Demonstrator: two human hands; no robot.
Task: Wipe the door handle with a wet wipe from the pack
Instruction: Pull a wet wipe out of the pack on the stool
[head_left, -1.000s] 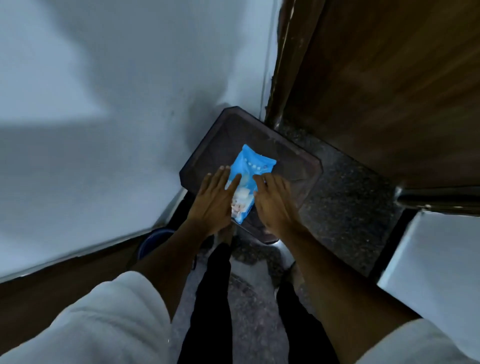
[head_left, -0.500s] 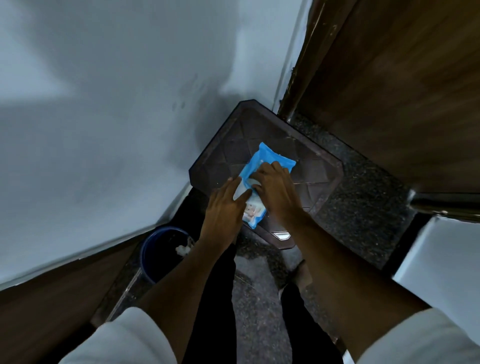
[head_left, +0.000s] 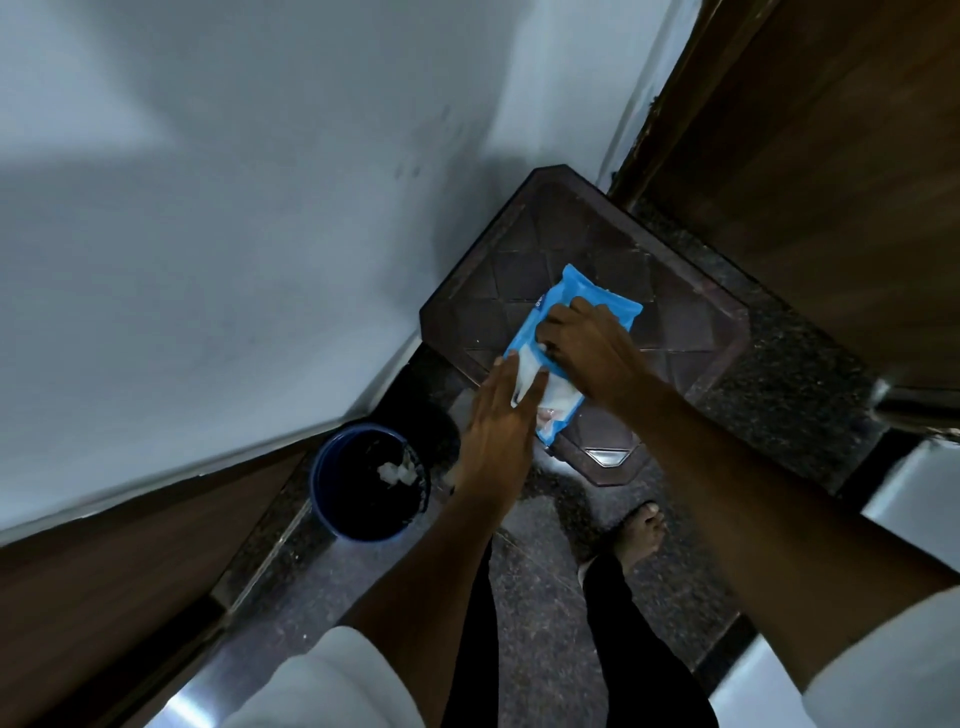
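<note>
Since a second ago the right hand (head_left: 589, 353) has moved from beside the glossy blue plastic wet-wipe pack (head_left: 602, 296) onto its top and is now pressing it down on the dark brown octagonal plastic stool (head_left: 467, 312). The left hand (head_left: 501, 421) is pinching a white wipe (head_left: 527, 371) emerging at the opening, fingers mostly extended. Extraction looks underway; the metal door handle (head_left: 914, 410), right edge, is still untouched.
</note>
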